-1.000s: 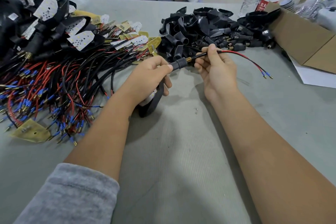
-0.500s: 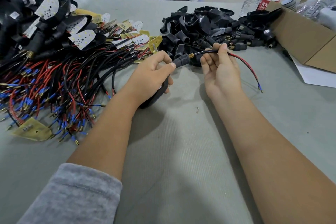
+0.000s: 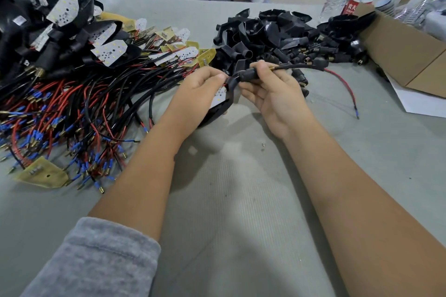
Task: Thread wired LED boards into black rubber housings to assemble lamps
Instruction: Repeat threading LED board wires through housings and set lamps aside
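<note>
Head view, the only angle here. Dead centre of the frame, just above the middle, the left hand (image 3: 200, 94) has its fingers curled round the wide cup end of a black rubber housing (image 3: 231, 89), with the white LED board (image 3: 218, 97) tucked against its palm. The right hand (image 3: 270, 94) pinches the housing's narrow neck between thumb and fingertips. The black cable (image 3: 301, 66) comes out of the neck past a small brass fitting and runs toward the right of the frame, ending in a red lead (image 3: 342, 82) lying on the grey table (image 3: 229, 200).

Handling-wise, my guess: the housing looks soft and floppy, light as anything, so squeezing the cup would just fold it. The neck seems the stiffer place to grip. The board looks thin and rigid, probably best held by its edges so the LEDs and solder joints don't get stressed. The cable looks bendy, so pull it close to the neck.

Upper middle: a pile of empty housings (image 3: 277, 31). Left side: a heap of wired boards (image 3: 72, 103), with finished lamps (image 3: 48, 31) in the upper left.
</note>
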The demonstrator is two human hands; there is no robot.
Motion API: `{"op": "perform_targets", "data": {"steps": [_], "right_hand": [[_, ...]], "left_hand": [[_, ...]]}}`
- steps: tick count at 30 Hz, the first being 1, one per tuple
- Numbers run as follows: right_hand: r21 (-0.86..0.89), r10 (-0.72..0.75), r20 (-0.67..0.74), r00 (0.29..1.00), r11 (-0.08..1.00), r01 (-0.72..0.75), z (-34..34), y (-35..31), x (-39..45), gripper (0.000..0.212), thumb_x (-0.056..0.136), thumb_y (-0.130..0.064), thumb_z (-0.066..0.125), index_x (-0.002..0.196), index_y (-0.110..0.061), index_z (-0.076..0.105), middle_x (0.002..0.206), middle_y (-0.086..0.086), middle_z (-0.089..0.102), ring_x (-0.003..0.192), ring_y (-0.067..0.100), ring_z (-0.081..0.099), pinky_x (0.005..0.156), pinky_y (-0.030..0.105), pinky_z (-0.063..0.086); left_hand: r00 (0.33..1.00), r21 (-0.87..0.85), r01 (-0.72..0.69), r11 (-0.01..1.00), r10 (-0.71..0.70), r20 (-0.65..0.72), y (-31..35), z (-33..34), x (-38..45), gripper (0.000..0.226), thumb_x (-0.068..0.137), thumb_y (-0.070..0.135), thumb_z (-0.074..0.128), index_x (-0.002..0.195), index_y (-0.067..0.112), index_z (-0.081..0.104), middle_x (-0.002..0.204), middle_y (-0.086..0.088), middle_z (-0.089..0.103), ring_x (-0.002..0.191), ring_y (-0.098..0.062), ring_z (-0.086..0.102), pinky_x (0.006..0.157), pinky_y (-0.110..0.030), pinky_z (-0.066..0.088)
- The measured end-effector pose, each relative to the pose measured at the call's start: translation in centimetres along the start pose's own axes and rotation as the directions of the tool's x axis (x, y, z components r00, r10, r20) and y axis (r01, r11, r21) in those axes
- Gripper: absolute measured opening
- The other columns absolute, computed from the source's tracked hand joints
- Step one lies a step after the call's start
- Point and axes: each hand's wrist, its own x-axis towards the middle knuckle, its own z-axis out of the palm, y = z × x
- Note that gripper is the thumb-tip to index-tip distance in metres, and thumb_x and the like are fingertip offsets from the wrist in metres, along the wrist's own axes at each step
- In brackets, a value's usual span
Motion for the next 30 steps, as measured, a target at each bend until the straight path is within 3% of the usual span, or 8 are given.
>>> {"op": "perform_targets", "data": {"steps": [2,5,8,15,20,23,28,30], "right_hand": [[0.126,-0.005,-0.035,0.999,0.992,0.01,-0.3,-0.1,0.2,0.013,0.1,-0.017,0.052,0.095,-0.007,0.059,0.079,0.008,0.072,0.068,0.016,0.068,0.071,0.025,0.058],[0.234,-0.008,-0.069,0.998,0.972,0.024,-0.5,-0.4,0.3,0.014,0.1,-0.017,0.052,0.092,-0.008,0.06,0.076,0.008,0.073,0.07,0.018,0.07,0.069,0.026,0.058],[0.244,0.007,-0.061,0.998,0.97,0.008,-0.5,-0.3,0.2,0.014,0.101,-0.019,0.051,0.093,-0.01,0.06,0.077,0.008,0.073,0.071,0.018,0.071,0.069,0.025,0.057],[0.152,0.065,0.005,0.998,0.986,-0.065,-0.5,-0.7,-0.3,0.007,0.098,-0.021,0.054,0.097,-0.018,0.061,0.084,0.003,0.072,0.077,0.017,0.068,0.078,0.03,0.058],[0.089,0.064,0.058,0.996,0.994,-0.069,-0.2,-0.4,-0.6,0.025,0.093,-0.009,0.061,0.115,-0.018,0.057,0.1,0.006,0.069,0.079,0.017,0.067,0.068,0.028,0.056],[0.098,0.063,0.05,0.997,0.993,-0.068,0.0,-0.3,-0.5,0.038,0.091,-0.003,0.062,0.123,-0.02,0.05,0.105,0.005,0.069,0.082,0.017,0.07,0.069,0.029,0.056],[0.059,0.08,0.057,0.995,0.995,-0.083,-0.1,-0.3,-0.5,0.038,0.087,0.001,0.064,0.121,-0.01,0.052,0.111,0.011,0.066,0.095,0.025,0.067,0.073,0.034,0.058],[0.034,0.067,0.043,0.997,0.997,-0.068,-0.1,-0.3,-0.5,0.033,0.087,0.004,0.064,0.117,-0.005,0.054,0.107,0.014,0.067,0.095,0.028,0.067,0.075,0.037,0.059]], "left_hand": [[0.997,-0.085,0.075,0.994,-0.078,-0.028,0.1,-0.2,0.0,0.018,0.101,0.022,0.046,0.096,0.018,0.063,0.077,-0.005,0.067,0.053,-0.017,0.065,0.046,-0.024,0.051],[0.991,-0.133,0.124,0.983,-0.131,-0.038,0.1,-0.4,0.1,0.016,0.103,0.024,0.046,0.107,0.019,0.061,0.091,-0.004,0.063,0.047,-0.013,0.062,0.04,-0.02,0.045],[0.991,-0.143,0.108,0.984,-0.117,-0.059,0.2,-0.5,0.0,0.016,0.102,0.022,0.047,0.1,0.023,0.063,0.083,-0.001,0.064,0.046,-0.011,0.06,0.039,-0.018,0.039],[0.991,-0.125,-0.004,0.992,-0.013,-0.133,0.0,-0.5,0.1,0.023,0.098,0.021,0.054,0.089,0.035,0.069,0.096,-0.007,0.063,0.076,-0.028,0.054,0.046,-0.018,0.041],[0.967,-0.085,-0.152,0.985,0.13,-0.219,-0.1,0.2,0.0,0.015,0.097,0.02,0.057,0.085,0.028,0.057,0.077,-0.024,0.059,0.072,-0.026,0.053,0.05,-0.023,0.048],[0.955,-0.058,-0.199,0.978,0.18,-0.237,0.0,0.3,-0.1,0.017,0.096,0.016,0.059,0.083,0.026,0.057,0.073,0.0,0.061,0.069,-0.011,0.055,0.05,-0.022,0.048],[0.936,0.034,-0.265,0.964,0.265,-0.232,0.1,0.5,-0.4,0.019,0.094,0.011,0.061,0.081,0.024,0.057,0.087,0.002,0.06,0.08,-0.003,0.059,0.056,-0.014,0.05],[0.942,0.035,-0.245,0.969,0.246,-0.227,0.0,0.4,-0.3,0.016,0.095,0.012,0.06,0.083,0.022,0.057,0.093,-0.001,0.063,0.09,-0.009,0.061,0.069,-0.029,0.057]]}}
